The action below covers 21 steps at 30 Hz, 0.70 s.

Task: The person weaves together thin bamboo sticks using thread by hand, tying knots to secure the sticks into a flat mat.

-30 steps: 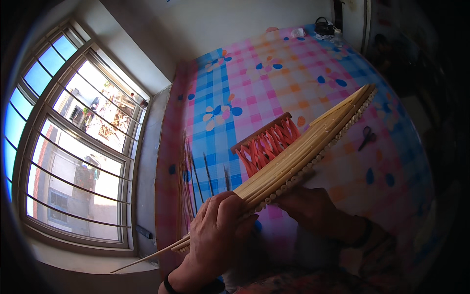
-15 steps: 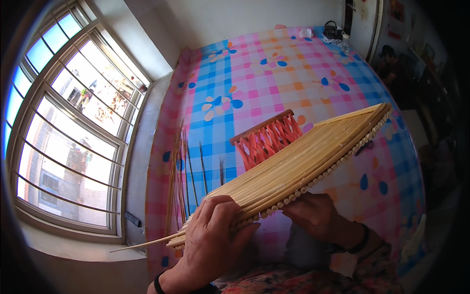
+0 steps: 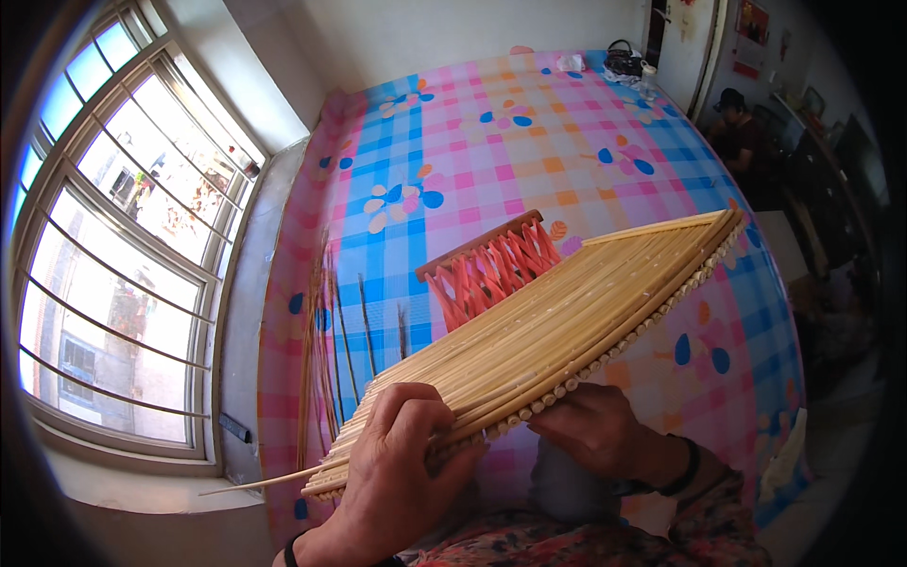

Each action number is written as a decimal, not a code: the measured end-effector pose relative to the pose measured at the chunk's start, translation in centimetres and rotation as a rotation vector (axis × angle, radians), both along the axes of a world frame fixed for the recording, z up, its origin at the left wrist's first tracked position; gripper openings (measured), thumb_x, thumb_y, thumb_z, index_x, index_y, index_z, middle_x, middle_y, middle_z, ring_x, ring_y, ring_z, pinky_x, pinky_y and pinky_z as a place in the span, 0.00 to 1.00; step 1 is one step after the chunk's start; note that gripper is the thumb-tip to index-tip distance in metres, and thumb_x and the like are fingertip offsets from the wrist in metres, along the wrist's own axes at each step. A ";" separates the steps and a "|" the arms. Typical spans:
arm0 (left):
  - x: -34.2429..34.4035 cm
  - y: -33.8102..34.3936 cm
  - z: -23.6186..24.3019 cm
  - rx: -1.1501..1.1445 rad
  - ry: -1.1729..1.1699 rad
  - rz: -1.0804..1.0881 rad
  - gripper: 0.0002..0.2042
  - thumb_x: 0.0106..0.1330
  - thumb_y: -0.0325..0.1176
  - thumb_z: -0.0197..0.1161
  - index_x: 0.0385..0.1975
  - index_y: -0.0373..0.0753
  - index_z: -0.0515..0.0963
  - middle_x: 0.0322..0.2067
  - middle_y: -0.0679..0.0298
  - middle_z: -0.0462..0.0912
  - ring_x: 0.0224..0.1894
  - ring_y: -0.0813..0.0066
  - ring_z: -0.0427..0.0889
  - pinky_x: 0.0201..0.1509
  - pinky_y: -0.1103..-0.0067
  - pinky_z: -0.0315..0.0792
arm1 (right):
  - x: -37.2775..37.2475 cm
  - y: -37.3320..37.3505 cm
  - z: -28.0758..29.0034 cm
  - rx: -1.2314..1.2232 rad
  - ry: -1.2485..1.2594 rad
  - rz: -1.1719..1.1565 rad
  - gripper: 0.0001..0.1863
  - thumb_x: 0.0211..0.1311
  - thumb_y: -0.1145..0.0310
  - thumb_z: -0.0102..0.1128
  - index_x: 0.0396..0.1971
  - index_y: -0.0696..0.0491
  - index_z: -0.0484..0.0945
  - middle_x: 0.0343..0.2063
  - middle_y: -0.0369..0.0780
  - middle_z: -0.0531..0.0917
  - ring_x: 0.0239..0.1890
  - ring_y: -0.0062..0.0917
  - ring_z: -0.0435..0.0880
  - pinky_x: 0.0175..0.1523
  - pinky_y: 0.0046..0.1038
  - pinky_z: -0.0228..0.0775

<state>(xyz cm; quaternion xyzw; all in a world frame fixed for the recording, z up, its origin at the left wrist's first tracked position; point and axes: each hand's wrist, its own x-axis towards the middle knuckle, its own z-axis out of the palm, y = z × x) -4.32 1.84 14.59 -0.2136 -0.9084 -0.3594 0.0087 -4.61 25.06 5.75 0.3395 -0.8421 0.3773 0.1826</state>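
A panel of pale straw-coloured stalks (image 3: 557, 326), laid side by side, slants up to the right in front of me. Round cut stalk ends line its near edge. My left hand (image 3: 397, 463) is closed on the lower left part, fingers bent over the top and thumb along the near edge. From there a single thin stalk (image 3: 250, 486) sticks out to the left. Just below the row of cut ends is my right hand (image 3: 605, 435), its fingers pinched together and partly under the panel. What they hold, if anything, is hidden.
Behind the panel lies a brown bar (image 3: 482, 246) with red crisscross strips (image 3: 491, 281). Thin dark stalks (image 3: 321, 350) lie left on the checked, flowered sheet (image 3: 557, 142). A barred window (image 3: 123, 312) stands left; a black bag (image 3: 622, 61) lies far back. Another person (image 3: 737, 137) is at the right.
The view has shifted slightly, so everything sits a little further left. The panel's top face shows more broadly now. Both hands keep their places at its near edge.
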 end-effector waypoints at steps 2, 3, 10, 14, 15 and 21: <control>0.1 0.0 0.1 0.020 0.020 -0.016 0.18 0.51 0.27 0.74 0.36 0.35 0.71 0.41 0.53 0.73 0.42 0.53 0.76 0.41 0.66 0.73 | 0.2 0.0 0.0 0.018 0.017 -0.006 0.17 0.52 0.69 0.66 0.45 0.47 0.80 0.25 0.35 0.79 0.20 0.26 0.79 0.21 0.28 0.70; 0.0 0.1 0.5 0.023 0.015 -0.017 0.18 0.50 0.26 0.74 0.36 0.35 0.70 0.41 0.53 0.73 0.41 0.54 0.76 0.40 0.67 0.73 | 0.2 0.0 0.2 0.019 0.012 -0.003 0.17 0.52 0.69 0.67 0.44 0.47 0.80 0.25 0.34 0.79 0.20 0.26 0.79 0.21 0.28 0.70; 0.1 -0.1 0.5 0.039 0.005 -0.011 0.18 0.51 0.25 0.74 0.36 0.36 0.70 0.40 0.56 0.73 0.37 0.59 0.76 0.35 0.70 0.73 | 0.2 -0.3 0.0 -0.048 -0.008 0.027 0.17 0.51 0.69 0.67 0.44 0.48 0.80 0.25 0.35 0.79 0.20 0.27 0.79 0.22 0.30 0.70; 0.2 0.1 0.5 0.009 0.030 -0.022 0.17 0.51 0.26 0.73 0.36 0.36 0.70 0.39 0.56 0.73 0.36 0.61 0.76 0.32 0.71 0.72 | 0.4 -0.2 0.4 -0.013 -0.027 0.018 0.17 0.52 0.70 0.66 0.44 0.49 0.80 0.26 0.36 0.79 0.21 0.28 0.79 0.23 0.31 0.70; 0.3 0.2 0.5 0.027 0.018 0.011 0.18 0.48 0.25 0.74 0.34 0.37 0.71 0.38 0.56 0.74 0.36 0.59 0.77 0.35 0.70 0.73 | 0.3 -0.2 0.5 -0.036 -0.017 0.023 0.18 0.52 0.71 0.66 0.45 0.50 0.79 0.26 0.37 0.79 0.21 0.28 0.79 0.23 0.31 0.70; -0.5 0.0 0.2 -0.033 0.133 -0.051 0.18 0.47 0.25 0.74 0.33 0.36 0.71 0.37 0.55 0.75 0.38 0.54 0.77 0.38 0.66 0.73 | 0.8 -0.6 0.6 -0.055 -0.060 0.005 0.18 0.55 0.73 0.65 0.48 0.52 0.79 0.30 0.40 0.81 0.24 0.31 0.81 0.25 0.31 0.71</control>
